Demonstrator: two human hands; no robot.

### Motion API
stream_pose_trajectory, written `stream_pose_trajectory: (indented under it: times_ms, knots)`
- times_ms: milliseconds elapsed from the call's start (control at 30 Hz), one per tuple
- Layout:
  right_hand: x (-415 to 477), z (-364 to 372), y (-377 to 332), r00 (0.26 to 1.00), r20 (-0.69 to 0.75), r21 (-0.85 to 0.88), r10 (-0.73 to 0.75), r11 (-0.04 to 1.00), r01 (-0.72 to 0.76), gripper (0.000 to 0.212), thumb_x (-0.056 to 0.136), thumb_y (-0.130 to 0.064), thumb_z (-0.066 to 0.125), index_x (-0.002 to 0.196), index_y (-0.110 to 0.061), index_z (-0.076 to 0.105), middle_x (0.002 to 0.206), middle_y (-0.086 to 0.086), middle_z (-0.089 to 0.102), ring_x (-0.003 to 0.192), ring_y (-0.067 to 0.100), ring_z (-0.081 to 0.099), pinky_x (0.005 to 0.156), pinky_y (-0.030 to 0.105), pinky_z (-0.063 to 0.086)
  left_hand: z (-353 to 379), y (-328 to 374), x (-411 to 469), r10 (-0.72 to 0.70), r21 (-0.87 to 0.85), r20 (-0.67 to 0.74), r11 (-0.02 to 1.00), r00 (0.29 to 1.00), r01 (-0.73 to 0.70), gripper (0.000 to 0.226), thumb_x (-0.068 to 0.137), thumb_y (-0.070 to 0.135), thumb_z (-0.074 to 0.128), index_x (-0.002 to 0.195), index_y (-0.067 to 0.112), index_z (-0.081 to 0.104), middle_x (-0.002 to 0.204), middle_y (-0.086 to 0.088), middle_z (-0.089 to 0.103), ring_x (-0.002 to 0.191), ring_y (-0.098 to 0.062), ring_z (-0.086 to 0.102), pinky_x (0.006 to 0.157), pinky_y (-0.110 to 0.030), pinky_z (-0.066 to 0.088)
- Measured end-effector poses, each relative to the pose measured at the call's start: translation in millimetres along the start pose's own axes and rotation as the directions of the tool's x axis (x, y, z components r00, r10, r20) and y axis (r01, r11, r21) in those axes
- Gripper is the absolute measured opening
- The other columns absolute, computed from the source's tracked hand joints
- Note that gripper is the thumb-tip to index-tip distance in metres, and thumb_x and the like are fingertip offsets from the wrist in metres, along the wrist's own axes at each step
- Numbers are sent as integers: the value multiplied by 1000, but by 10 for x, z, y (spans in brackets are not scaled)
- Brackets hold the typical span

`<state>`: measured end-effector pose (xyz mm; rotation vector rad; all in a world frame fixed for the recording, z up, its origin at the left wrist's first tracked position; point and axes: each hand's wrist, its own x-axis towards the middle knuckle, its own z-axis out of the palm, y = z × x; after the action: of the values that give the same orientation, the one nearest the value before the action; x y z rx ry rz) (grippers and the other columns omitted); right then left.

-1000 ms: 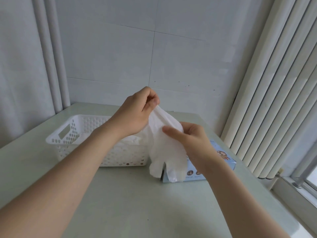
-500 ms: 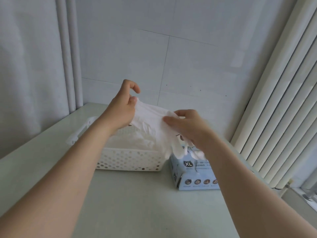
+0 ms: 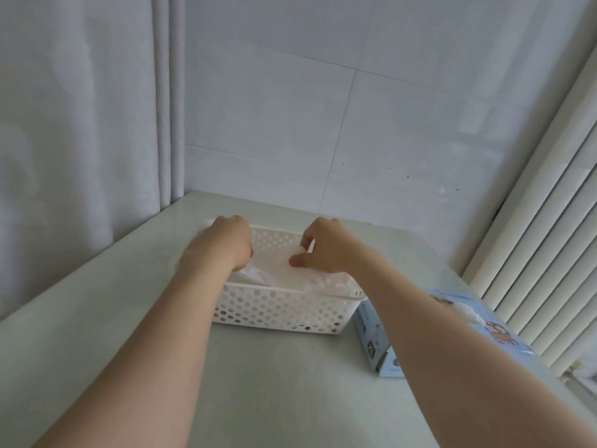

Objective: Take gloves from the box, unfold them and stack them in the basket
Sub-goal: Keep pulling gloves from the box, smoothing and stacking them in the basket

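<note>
A white perforated basket point(image 3: 277, 310) stands on the pale table point(image 3: 258, 389). Both my hands are low over it, lowering a white glove point(image 3: 274, 270) spread flat onto the pile of gloves inside. My left hand point(image 3: 223, 245) is at the glove's left end, its fingers curled down out of sight. At the glove's right end my right hand point(image 3: 326, 250) pinches the edge between thumb and bent forefinger. The light blue glove box point(image 3: 382, 344) lies right of the basket, partly behind my right forearm, with white glove material point(image 3: 466, 310) poking from its top.
A tiled wall stands just behind the table. A grey curtain point(image 3: 80, 140) hangs at the left and vertical blinds point(image 3: 549, 227) run along the right edge. Bare tabletop lies in front of the basket, between my forearms.
Both hands have moved forward and down, carrying the glove from mid-air above the box into the basket. The glove has gone from hanging to spread flat. The view has shifted left.
</note>
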<state>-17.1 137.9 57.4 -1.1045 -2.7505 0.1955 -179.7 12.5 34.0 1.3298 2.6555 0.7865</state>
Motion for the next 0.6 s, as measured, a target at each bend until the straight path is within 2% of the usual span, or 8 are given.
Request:
stream_pose_trajectory:
  times_ms: [100,167,267,333,400,467,533,600]
  knots:
    - [-16,6,-34,996,-75,-98,39,994,-46,50,78,-58,88,101,-17,71,94,-1,60,84,24,65,76,38,57,11,-21,13,-48,180,83,983,995,33,38,95,-1,46,129,4,61,134,-19,56,115,-39,61,101,-46,54]
    - [-30,-24,-46,989,-140,-149,45,987,-66,52,76,-56,90,100,-17,66,88,-4,55,77,21,61,74,37,55,-7,-22,-1,-94,269,156,962,983,49,51,91,-7,38,139,4,51,146,-19,41,122,-41,56,104,-49,51]
    - [-53,-59,-51,979,-202,-149,8,988,-39,37,79,-45,91,95,-21,68,91,-2,61,81,22,65,71,35,52,-59,23,-63,-129,344,224,938,966,45,65,89,-12,33,150,8,42,160,-16,19,143,-42,38,111,-53,46]
    - [-83,-67,-31,983,-181,-87,-22,996,7,22,84,-37,89,89,-24,72,94,-2,69,82,20,68,74,37,59,-91,89,-140,-135,384,236,923,962,35,66,92,-13,32,152,12,41,163,-15,13,148,-43,29,113,-54,43]
    - [-136,-64,-11,991,-116,-1,-66,998,67,10,88,-28,85,87,-24,76,87,-5,71,77,14,68,78,41,63,-139,177,-224,-146,413,227,910,963,41,63,93,-12,34,151,12,42,162,-15,16,148,-42,28,114,-54,42]
    - [-211,-57,9,990,-105,40,-98,994,103,5,93,-19,76,90,-22,79,83,-9,70,81,11,66,82,42,63,-187,294,-270,-127,432,162,901,979,45,53,96,-6,42,146,10,46,153,-15,30,142,-41,35,108,-49,43]
    - [-295,-36,30,977,-201,84,-78,992,96,16,96,-14,64,94,-22,78,79,-13,66,85,13,63,80,43,62,-205,441,-291,-23,381,59,925,998,-1,37,100,6,51,137,11,54,139,-15,46,128,-39,49,94,-45,44]
    - [-389,-24,80,946,-324,174,-4,983,64,21,96,-14,57,97,-24,76,75,-11,66,76,13,64,74,43,62,-175,621,-307,125,228,-51,967,991,-110,24,101,11,53,122,13,63,118,-12,59,104,-35,60,79,-40,45]
